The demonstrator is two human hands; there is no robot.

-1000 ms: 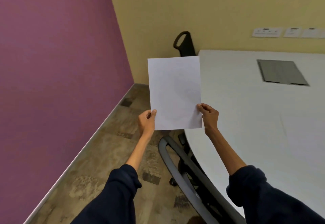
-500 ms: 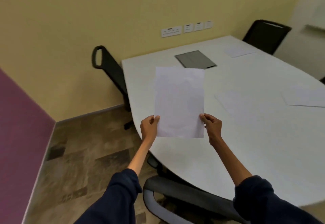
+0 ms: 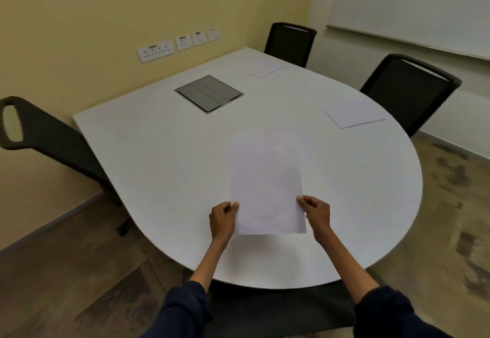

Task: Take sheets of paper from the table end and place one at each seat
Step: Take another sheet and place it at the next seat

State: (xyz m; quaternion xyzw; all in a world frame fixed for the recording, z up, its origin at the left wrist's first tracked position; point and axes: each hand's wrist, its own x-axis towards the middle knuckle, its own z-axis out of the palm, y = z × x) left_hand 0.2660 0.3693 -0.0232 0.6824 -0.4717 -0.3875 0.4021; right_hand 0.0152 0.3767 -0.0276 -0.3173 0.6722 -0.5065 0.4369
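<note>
Since prev. frame: view has swung right, sheet now sits over the table's rounded near end rather than off its left edge; purple wall gone from view, 2 more chairs and 2 laid sheets visible. Item 1: sheet of paper (image 3: 266, 183), white, portrait, held over white table (image 3: 148, 152); whether its far edge touches the top, can't tell. Left hand (image 3: 222, 221) pinches lower left edge, thumb on top. Right hand (image 3: 316, 214) pinches lower right edge, same grip. Both sleeves dark navy. Item 2: laid sheet (image 3: 352, 116), flat on table before right-side chair (image 3: 408, 91). Item 3: far sheet (image 3: 262, 68), flat, before far chair (image 3: 290, 40). Item 4: left chair (image 3: 50, 136), black, at table's left side. Item 5: grey cable hatch (image 3: 209, 93) set into tabletop, near wall. Wall sockets (image 3: 176, 46) above far edge.
</note>
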